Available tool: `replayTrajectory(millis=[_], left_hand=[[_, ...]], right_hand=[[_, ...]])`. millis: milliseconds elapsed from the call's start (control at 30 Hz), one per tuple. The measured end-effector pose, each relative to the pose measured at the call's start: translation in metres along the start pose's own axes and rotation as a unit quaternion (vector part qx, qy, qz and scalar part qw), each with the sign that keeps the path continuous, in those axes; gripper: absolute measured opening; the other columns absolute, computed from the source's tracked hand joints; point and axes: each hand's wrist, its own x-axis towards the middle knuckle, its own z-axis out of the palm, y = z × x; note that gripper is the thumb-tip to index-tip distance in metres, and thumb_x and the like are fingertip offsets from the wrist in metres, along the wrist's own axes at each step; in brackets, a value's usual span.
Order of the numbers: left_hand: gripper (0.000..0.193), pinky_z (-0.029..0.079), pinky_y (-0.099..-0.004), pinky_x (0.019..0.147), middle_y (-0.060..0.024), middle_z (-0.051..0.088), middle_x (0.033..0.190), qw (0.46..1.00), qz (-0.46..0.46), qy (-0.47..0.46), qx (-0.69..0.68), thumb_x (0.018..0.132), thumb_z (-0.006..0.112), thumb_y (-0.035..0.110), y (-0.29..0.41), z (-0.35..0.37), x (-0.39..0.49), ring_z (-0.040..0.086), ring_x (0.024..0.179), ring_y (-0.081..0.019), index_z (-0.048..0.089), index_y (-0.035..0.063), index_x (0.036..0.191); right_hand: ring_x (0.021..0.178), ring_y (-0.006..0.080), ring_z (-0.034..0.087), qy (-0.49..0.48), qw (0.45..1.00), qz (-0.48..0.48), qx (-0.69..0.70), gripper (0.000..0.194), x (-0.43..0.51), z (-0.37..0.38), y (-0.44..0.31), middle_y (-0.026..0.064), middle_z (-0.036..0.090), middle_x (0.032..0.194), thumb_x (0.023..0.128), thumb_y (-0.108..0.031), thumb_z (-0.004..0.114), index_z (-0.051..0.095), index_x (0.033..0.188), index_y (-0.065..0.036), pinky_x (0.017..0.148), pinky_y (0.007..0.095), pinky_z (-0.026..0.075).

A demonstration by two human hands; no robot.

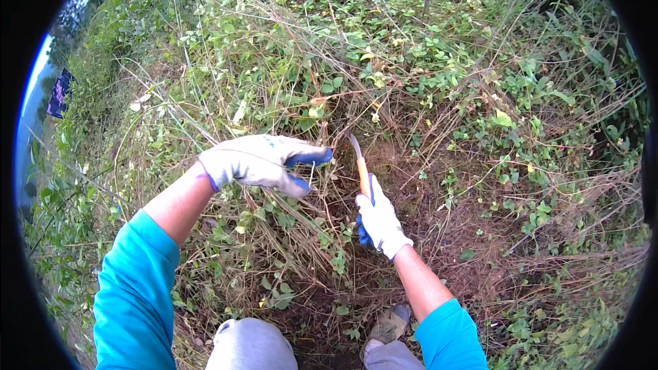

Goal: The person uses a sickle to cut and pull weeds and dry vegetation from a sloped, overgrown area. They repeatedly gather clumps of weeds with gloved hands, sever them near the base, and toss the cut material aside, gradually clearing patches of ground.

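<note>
My left hand (267, 164), in a white glove with blue palm and fingertips, reaches over dry stems (329, 185) with thumb and fingers apart. Nothing is plainly gripped in it, though a thin stem crosses near the fingertips. To its right, my right hand (380, 221), gloved the same way, is closed around the orange handle of a sickle (364, 177). The curved metal blade points up and towards the left, its tip close to the dry stems. A heap of cut or flattened grass (277, 246) lies below my left hand.
Leafy green plants (380, 41) and long dry stalks cover the slope ahead. Reddish soil with thin dry litter (452, 226) shows on the right. My knee (252, 344) and a worn shoe (388, 324) are at the bottom. A dark panel or cloth (60, 93) stands far left.
</note>
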Motion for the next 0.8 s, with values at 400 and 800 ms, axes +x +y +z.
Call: replayTrajectory(millis=[400,800], left_hand=[[0.037,0.040,-0.0383,0.094,-0.0085,0.066,0.084,0.885,0.045,0.274,0.373,0.083,0.055,0.040,-0.130,0.122,0.112,0.057,0.097,-0.0258,0.068,0.0071,0.072],[0.059,0.026,-0.0405,0.111,-0.0251,0.060,0.114,0.902,-0.205,0.072,0.374,0.088,0.042,0.050,-0.104,0.090,0.068,0.050,0.118,-0.0373,0.069,-0.0026,0.095]], right_hand=[[0.072,0.0221,0.063,-0.132,0.978,0.128,-0.101,0.066,-0.227,-0.081,0.091,0.0134,0.064,0.095,0.089,-0.020,0.053,0.021,0.147,-0.012,0.070,0.0289,0.048],[0.062,0.0114,0.053,-0.136,0.982,0.130,0.024,0.065,-0.112,-0.020,0.071,0.0045,0.057,0.079,0.089,-0.025,0.054,0.024,0.146,-0.013,0.058,0.0287,0.046]])
